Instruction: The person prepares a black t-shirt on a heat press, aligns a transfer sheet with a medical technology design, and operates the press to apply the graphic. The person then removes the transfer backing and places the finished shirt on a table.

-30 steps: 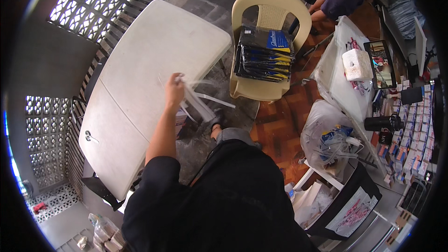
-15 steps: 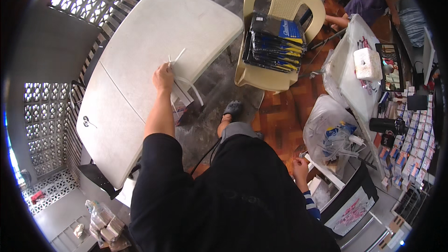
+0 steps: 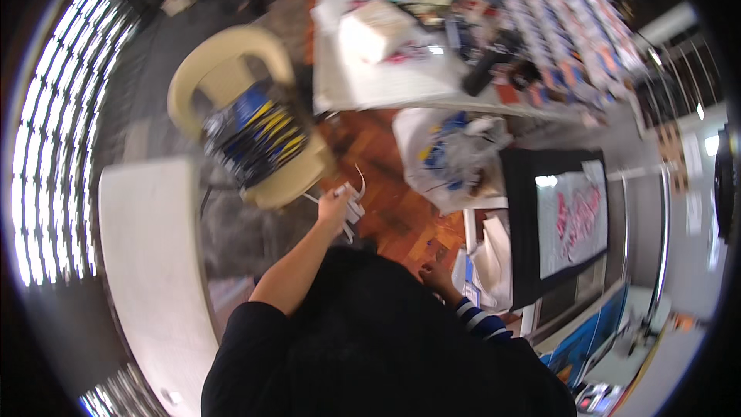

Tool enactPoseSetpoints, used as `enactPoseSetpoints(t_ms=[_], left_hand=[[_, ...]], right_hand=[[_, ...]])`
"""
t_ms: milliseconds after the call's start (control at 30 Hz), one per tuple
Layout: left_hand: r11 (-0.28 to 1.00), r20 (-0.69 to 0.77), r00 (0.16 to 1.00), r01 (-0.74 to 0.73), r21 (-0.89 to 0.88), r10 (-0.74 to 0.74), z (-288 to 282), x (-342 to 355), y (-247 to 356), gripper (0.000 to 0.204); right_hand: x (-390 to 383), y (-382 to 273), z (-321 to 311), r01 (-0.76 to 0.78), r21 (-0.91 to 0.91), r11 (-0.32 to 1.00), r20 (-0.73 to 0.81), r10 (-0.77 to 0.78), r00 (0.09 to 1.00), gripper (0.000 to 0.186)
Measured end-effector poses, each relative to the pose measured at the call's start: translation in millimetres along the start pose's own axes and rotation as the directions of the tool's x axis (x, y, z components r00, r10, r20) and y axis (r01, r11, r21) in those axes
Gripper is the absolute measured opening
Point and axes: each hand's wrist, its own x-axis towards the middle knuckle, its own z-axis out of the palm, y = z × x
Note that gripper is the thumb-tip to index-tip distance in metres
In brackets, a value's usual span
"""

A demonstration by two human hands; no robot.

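My left hand is closed around a bunch of thin white strips, some curled and some straight, above the tiled floor in front of the chair. Their material is too blurred to tell. Lower right, my right hand hangs beside my body, with a blue-and-white striped cuff at the wrist. Motion blur smears its fingers, and I see nothing in it. It is nearest to some white items at the side.
A beige plastic chair bears a stack of dark plastic-wrapped packets. The white table stands at left. Far right of the chair is a plastic-covered table; a plastic bag sits below it. A black-framed panel stands at right.
My view has swung right, so the white table now lies at the left edge. My left hand has left the tabletop and carries the strips over the floor, nearer my body.
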Motion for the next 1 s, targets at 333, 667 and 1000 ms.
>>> enactPoseSetpoints(t_ms=[333, 667, 1000], left_hand=[[0.875, 0.115, 0.889, 0.402, 0.269, -0.443, 264, 212, -92, 0.023], [0.682, 0.204, 0.693, 0.534, 0.500, -0.692, 358, 286, -52, 0.081], [0.884, 0.560, 0.692, 0.284, 0.370, -0.456, 361, 259, -62, 0.062]], right_hand=[[-29, -65, -64, -0.155, 0.620, 0.769, -0.084, 0.261, 0.962, 0.040], [81, -151, -216, -0.121, 0.452, 0.884, -0.159, 0.213, 0.964, 0.038], [76, -146, -229, -0.016, 0.283, 0.959, -0.097, 0.046, 0.994, 0.036]])
